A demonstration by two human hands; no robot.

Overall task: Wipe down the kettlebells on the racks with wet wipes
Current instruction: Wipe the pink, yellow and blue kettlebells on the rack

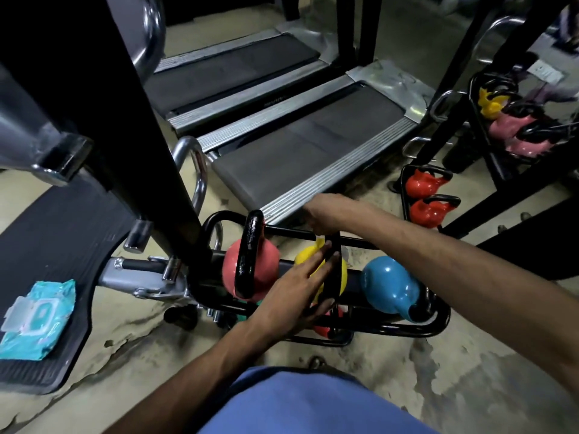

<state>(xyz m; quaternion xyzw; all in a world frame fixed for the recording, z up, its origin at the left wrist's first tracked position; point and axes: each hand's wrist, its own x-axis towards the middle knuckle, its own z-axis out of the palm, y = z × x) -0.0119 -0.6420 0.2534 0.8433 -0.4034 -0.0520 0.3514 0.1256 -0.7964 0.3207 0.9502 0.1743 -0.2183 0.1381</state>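
Treadmill (pixel 300 142) edge crowds rack (pixel 407 332) — both hands on yellow kettlebell (pixel 308 256).

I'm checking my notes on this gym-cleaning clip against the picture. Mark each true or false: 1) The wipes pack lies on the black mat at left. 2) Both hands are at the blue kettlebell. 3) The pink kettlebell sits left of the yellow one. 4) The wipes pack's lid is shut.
1) True: the wipes pack lies on the black mat.
2) False: the left hand and right hand are at the yellow kettlebell; the blue kettlebell is untouched.
3) True: the pink kettlebell is left of it.
4) False: the lid is flipped open.
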